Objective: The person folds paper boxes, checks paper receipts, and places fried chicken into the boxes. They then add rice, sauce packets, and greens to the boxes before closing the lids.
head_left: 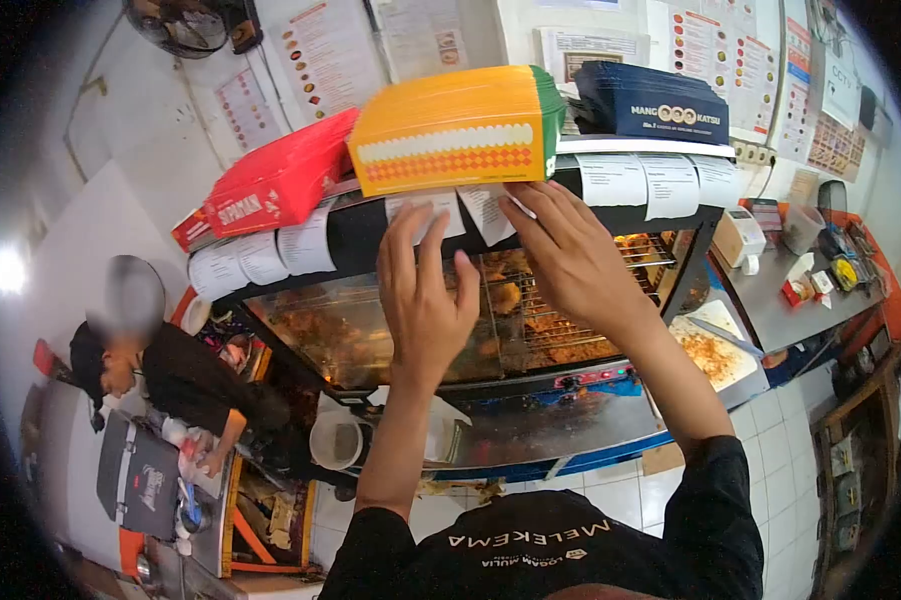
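On top of the glass warmer lies a stack of yellow boxes (448,130), between red boxes (280,178) and dark blue boxes (652,102). Paper receipts (260,257) hang along the warmer's front edge. My left hand (425,290) is raised before the hanging slips, fingers apart, holding nothing. My right hand (570,250) is at a white slip (487,212) just below the yellow boxes. Its thumb and index finger are near the slip's edge, and whether they pinch it is too small to tell.
Fried food sits behind the warmer's glass (370,325). At right are a cutting board (715,350) with a knife (725,335), and a counter with a label printer (738,240). A white bucket (336,442) stands below. A co-worker (185,370) works at the left counter.
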Demonstrator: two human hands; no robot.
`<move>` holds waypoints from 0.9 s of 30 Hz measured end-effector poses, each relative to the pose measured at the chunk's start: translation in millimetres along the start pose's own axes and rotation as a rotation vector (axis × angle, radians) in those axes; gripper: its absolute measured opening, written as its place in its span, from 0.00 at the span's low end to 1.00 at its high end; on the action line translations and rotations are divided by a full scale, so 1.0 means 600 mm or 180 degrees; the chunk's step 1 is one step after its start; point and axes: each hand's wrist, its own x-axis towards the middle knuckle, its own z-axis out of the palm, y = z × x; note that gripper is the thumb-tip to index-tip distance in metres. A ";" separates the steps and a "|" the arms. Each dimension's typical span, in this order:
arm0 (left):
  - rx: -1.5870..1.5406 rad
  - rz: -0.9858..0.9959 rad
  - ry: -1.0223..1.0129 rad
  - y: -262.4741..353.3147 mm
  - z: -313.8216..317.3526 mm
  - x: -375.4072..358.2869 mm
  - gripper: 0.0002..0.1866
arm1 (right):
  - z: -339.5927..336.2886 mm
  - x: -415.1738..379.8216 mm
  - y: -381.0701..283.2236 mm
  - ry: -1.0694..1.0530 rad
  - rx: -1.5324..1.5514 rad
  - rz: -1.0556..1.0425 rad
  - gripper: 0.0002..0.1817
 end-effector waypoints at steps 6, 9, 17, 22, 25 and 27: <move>0.0507 0.0222 -0.0334 -0.051 0.015 0.031 0.25 | 0.059 0.028 -0.005 0.0121 -0.0132 0.0226 0.28; 0.0351 0.0230 -0.0489 -0.053 0.020 0.033 0.25 | 0.051 0.027 -0.002 0.0173 -0.0346 0.0285 0.25; 0.0295 0.0207 -0.0390 -0.061 0.044 0.034 0.30 | 0.039 0.033 -0.007 -0.0093 -0.0583 0.0433 0.26; 0.0137 0.0233 -0.0277 -0.076 0.039 0.031 0.28 | 0.035 0.031 -0.003 -0.0116 -0.0576 0.0365 0.25; 0.0134 0.0269 -0.0214 -0.079 0.043 0.032 0.29 | 0.049 0.029 0.003 0.0006 -0.0361 0.0389 0.25; 0.0278 0.0258 -0.0243 -0.072 0.039 0.037 0.27 | 0.045 0.030 -0.001 -0.0077 -0.0493 0.0516 0.25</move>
